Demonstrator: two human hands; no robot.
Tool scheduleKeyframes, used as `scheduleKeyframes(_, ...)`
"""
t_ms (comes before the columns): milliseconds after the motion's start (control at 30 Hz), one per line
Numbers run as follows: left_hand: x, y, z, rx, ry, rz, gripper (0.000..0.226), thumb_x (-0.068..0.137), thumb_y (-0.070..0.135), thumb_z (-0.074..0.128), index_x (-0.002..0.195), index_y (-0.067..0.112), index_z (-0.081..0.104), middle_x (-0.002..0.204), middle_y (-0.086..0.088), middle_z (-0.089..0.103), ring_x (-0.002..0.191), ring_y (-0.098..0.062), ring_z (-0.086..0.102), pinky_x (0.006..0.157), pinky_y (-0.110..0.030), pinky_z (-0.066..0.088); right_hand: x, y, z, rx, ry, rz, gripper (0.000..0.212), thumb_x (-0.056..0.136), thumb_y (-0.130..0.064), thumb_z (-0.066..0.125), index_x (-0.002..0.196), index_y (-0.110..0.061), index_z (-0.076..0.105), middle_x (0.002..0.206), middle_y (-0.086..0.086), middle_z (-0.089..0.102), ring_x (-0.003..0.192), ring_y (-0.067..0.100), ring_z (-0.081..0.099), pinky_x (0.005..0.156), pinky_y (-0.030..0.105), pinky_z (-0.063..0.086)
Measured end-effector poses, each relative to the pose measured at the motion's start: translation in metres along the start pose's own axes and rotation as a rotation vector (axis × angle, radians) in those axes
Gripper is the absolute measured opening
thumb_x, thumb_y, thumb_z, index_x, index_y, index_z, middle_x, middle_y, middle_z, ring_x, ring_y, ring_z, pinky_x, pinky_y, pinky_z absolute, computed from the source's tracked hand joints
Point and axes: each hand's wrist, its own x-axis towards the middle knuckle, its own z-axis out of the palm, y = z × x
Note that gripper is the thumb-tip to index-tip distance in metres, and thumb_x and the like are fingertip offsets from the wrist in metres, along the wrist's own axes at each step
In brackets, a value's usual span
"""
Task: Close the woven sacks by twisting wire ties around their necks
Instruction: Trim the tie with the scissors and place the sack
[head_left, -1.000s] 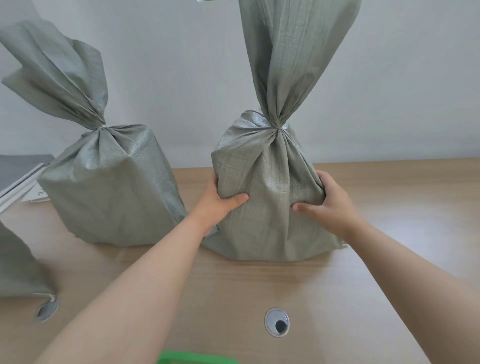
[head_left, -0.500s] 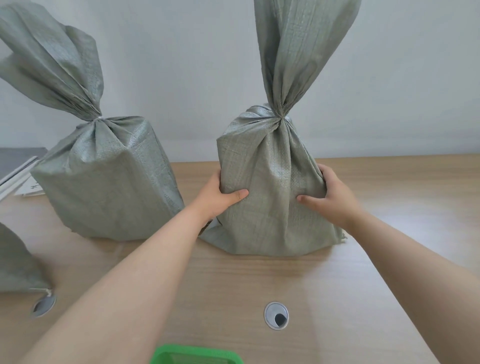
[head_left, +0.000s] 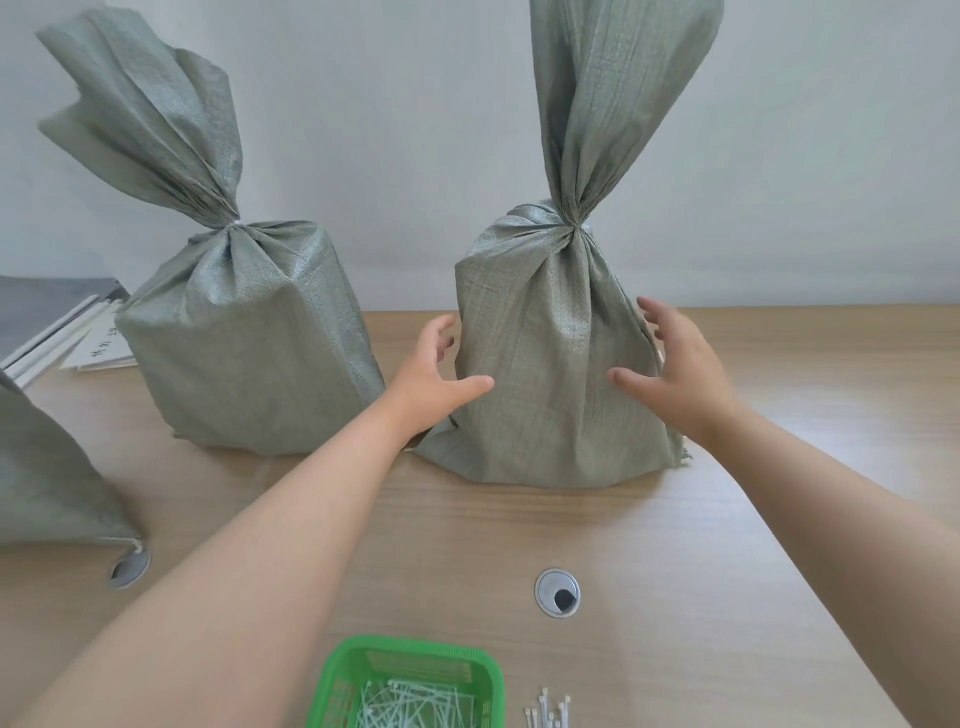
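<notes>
**Two sacks tied, one neck out of view**

Far left of the green basket (head_left: 332, 686), a third sack (head_left: 41, 467) shows only its lower corner. Its neck is cut off by the frame, so I cannot tell whether it is closed. Up and left of the basket, well back on the surface (head_left: 727, 519), a second sack (head_left: 244, 353) stands upright. Its neck is gathered tight, with a pale speck of tie at the pinch. Straight behind the basket stands the nearest sack (head_left: 561, 374), likewise cinched at the neck. The left hand (head_left: 431, 374) and right hand (head_left: 680, 374) flank it, fingers spread and gripping nothing; whether the fingertips graze the weave is unclear. By my reading both visible necks are done, and what remains depends on the cut-off sack. The basket itself holds a loose heap of white ties (head_left: 410, 712). A few spare ties (head_left: 548, 714) lie on the surface just right of it.
</notes>
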Motion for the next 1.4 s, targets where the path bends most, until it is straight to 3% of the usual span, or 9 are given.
scheduleKeyframes(100,-0.021,0.004,-0.009,0.009,0.029,0.01,0.089,0.081,0.028,0.082,0.152,0.033,0.029,0.154,0.0,0.042,0.145,-0.014,0.035,0.117,-0.039,0.033,-0.014,-0.013,-0.006,-0.018,0.009,-0.051,0.08,0.079,-0.021,0.078,0.148,-0.019,0.038,0.143,0.004,0.048,0.133,0.021,0.043,0.114,0.04,0.035)
scheduleKeyframes(267,-0.075,-0.002,-0.032,0.059,0.069,0.03,0.077,0.084,0.024,0.079,0.148,0.034,0.037,0.148,0.005,0.049,0.138,-0.008,0.043,0.108,-0.029,0.035,-0.05,-0.034,-0.003,0.006,-0.03,-0.113,0.077,0.08,-0.019,0.076,0.147,-0.022,0.04,0.142,0.0,0.048,0.134,0.021,0.042,0.11,0.048,0.039)
scheduleKeyframes(467,-0.154,-0.032,-0.071,0.048,0.147,-0.03,0.067,0.085,0.011,0.078,0.143,0.024,0.046,0.135,0.0,0.058,0.127,-0.014,0.053,0.101,-0.026,0.038,-0.109,-0.08,0.029,0.079,-0.157,-0.151,0.072,0.082,-0.019,0.074,0.146,-0.026,0.041,0.142,-0.005,0.047,0.134,0.017,0.042,0.11,0.042,0.04)
scheduleKeyframes(700,-0.24,-0.114,-0.137,0.04,0.229,-0.154,0.062,0.083,0.01,0.08,0.131,0.034,0.049,0.127,0.002,0.062,0.123,-0.011,0.057,0.098,-0.028,0.041,-0.159,-0.156,0.111,0.054,-0.315,-0.215,0.073,0.078,-0.016,0.077,0.144,-0.016,0.046,0.141,0.002,0.051,0.13,0.02,0.048,0.11,0.034,0.038)
scheduleKeyframes(933,-0.308,-0.191,-0.192,-0.112,0.355,-0.355,0.06,0.084,0.008,0.077,0.13,0.034,0.05,0.123,0.007,0.061,0.119,-0.007,0.057,0.103,-0.034,0.045,-0.194,-0.223,0.212,0.136,-0.46,-0.131,0.067,0.082,-0.019,0.075,0.142,-0.022,0.046,0.139,-0.002,0.052,0.127,0.015,0.048,0.107,0.038,0.042)
scheduleKeyframes(1033,-0.327,-0.215,-0.208,-0.157,0.391,-0.422,0.061,0.079,0.013,0.074,0.133,0.032,0.052,0.124,0.007,0.062,0.121,-0.011,0.057,0.102,-0.034,0.046,-0.207,-0.241,0.258,0.167,-0.532,-0.066,0.067,0.083,-0.021,0.074,0.142,-0.027,0.044,0.139,-0.003,0.052,0.125,0.016,0.05,0.105,0.038,0.044)
scheduleKeyframes(1100,-0.336,-0.231,-0.214,-0.171,0.404,-0.45,0.06,0.082,0.005,0.07,0.135,0.026,0.052,0.126,0.003,0.062,0.122,-0.015,0.057,0.099,-0.03,0.045,-0.211,-0.252,0.285,0.166,-0.586,-0.054,0.068,0.082,-0.022,0.074,0.143,-0.029,0.043,0.139,-0.004,0.051,0.127,0.015,0.049,0.106,0.038,0.043)
scheduleKeyframes(1267,-0.351,-0.268,-0.217,-0.194,0.378,-0.499,0.056,0.081,0.008,0.072,0.128,0.031,0.052,0.121,0.004,0.062,0.117,-0.015,0.058,0.092,-0.025,0.044,-0.208,-0.256,0.327,-0.055,-0.789,-0.114,0.066,0.083,-0.018,0.072,0.143,-0.024,0.046,0.14,0.001,0.05,0.129,0.02,0.049,0.099,0.023,0.037)
scheduleKeyframes(1400,-0.347,-0.28,-0.2,-0.224,0.313,-0.51,0.056,0.084,0.0,0.071,0.129,0.03,0.053,0.12,0.007,0.062,0.115,-0.009,0.058,0.099,-0.028,0.045,-0.199,-0.234,0.328,-0.335,-0.944,-0.157,0.065,0.08,-0.021,0.072,0.141,-0.026,0.048,0.134,0.003,0.053,0.122,0.022,0.054,0.094,0.027,0.042)
